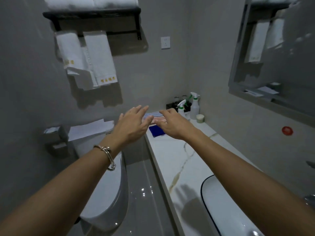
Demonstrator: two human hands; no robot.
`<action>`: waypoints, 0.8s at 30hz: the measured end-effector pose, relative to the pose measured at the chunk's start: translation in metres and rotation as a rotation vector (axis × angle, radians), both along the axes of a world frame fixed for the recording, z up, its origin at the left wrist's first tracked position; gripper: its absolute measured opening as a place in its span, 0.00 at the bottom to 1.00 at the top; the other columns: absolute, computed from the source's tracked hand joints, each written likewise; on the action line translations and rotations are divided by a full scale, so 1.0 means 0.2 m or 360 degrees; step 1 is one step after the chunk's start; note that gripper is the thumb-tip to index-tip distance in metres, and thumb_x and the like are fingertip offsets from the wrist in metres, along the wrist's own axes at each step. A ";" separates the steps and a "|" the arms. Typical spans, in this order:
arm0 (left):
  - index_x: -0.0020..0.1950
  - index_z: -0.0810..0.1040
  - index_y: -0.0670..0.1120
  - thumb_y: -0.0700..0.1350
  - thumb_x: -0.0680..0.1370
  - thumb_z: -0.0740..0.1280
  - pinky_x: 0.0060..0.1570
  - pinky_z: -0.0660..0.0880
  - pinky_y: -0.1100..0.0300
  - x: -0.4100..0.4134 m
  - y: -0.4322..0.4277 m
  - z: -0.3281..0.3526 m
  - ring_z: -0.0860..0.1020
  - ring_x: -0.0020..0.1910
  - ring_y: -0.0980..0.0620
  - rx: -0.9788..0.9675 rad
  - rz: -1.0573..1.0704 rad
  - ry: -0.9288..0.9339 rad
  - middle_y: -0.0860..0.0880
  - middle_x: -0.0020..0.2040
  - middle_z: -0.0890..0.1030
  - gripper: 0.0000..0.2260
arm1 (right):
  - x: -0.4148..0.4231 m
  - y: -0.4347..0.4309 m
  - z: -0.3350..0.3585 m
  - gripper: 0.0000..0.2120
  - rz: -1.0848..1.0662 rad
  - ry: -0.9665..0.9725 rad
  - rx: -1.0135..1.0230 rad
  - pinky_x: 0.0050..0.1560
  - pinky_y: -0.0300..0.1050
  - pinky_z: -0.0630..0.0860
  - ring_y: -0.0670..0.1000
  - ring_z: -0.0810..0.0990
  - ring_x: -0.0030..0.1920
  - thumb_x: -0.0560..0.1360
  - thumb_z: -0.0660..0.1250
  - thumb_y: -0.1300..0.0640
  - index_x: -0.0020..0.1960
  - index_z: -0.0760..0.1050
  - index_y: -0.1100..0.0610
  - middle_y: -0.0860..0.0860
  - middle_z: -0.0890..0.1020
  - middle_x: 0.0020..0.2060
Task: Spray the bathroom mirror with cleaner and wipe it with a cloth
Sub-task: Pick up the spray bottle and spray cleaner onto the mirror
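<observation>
Both my arms stretch forward over the far end of the marble counter (180, 155). My left hand (132, 126) is open with fingers straight, just left of a striped folded cloth (156, 116). My right hand (170, 123) hovers over the cloth, fingers relaxed and pointing left; whether it touches the cloth I cannot tell. A blue cloth (156, 131) lies under the hands. Two white spray bottles (181, 108) (194, 106) with green nozzles stand behind the cloths in the corner. The mirror (276, 48) hangs on the right wall.
A small white cup (200, 118) sits beside the bottles, with a dark tray (172, 105) behind. A white basin (226, 206) sits near right. A toilet (105, 193) stands at left, a towel rack (92, 19) above, a socket (165, 42) on the wall.
</observation>
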State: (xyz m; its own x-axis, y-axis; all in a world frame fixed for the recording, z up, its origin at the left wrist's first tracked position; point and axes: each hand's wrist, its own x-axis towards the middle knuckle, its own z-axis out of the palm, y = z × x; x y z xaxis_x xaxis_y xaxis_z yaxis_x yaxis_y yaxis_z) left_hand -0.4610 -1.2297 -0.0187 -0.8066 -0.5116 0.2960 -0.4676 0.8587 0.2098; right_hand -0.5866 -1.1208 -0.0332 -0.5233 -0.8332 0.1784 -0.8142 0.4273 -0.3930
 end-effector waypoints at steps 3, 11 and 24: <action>0.77 0.55 0.52 0.59 0.81 0.49 0.72 0.53 0.42 -0.17 -0.06 -0.01 0.55 0.75 0.48 0.0014 -0.0136 0.0005 0.48 0.77 0.57 0.25 | -0.09 -0.01 -0.01 0.27 -0.0084 0.0035 0.0039 0.65 0.54 0.68 0.57 0.67 0.69 0.81 0.53 0.42 0.76 0.58 0.53 0.56 0.63 0.72; 0.76 0.56 0.52 0.59 0.81 0.48 0.72 0.54 0.41 -0.65 -0.22 0.00 0.57 0.75 0.48 0.0004 -0.0639 0.0094 0.48 0.77 0.58 0.24 | -0.41 0.00 0.03 0.26 -0.0610 0.0013 0.0111 0.66 0.54 0.67 0.59 0.68 0.69 0.81 0.53 0.43 0.76 0.58 0.53 0.57 0.64 0.72; 0.76 0.58 0.51 0.59 0.81 0.51 0.72 0.55 0.46 -1.17 -0.37 -0.03 0.57 0.75 0.48 0.0158 -0.1325 0.0108 0.47 0.77 0.59 0.25 | -0.50 -0.03 0.06 0.28 -0.1252 -0.0031 0.0229 0.68 0.55 0.65 0.59 0.65 0.70 0.81 0.54 0.42 0.76 0.57 0.54 0.58 0.61 0.73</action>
State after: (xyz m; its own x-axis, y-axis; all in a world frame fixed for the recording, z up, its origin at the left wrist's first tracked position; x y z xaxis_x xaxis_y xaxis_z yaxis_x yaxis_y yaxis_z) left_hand -0.6947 -1.3037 -0.0247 -0.9142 0.2163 0.3427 0.3266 0.8938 0.3073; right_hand -0.6862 -1.1272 -0.0217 -0.9691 -0.2326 0.0819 -0.2466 0.9212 -0.3011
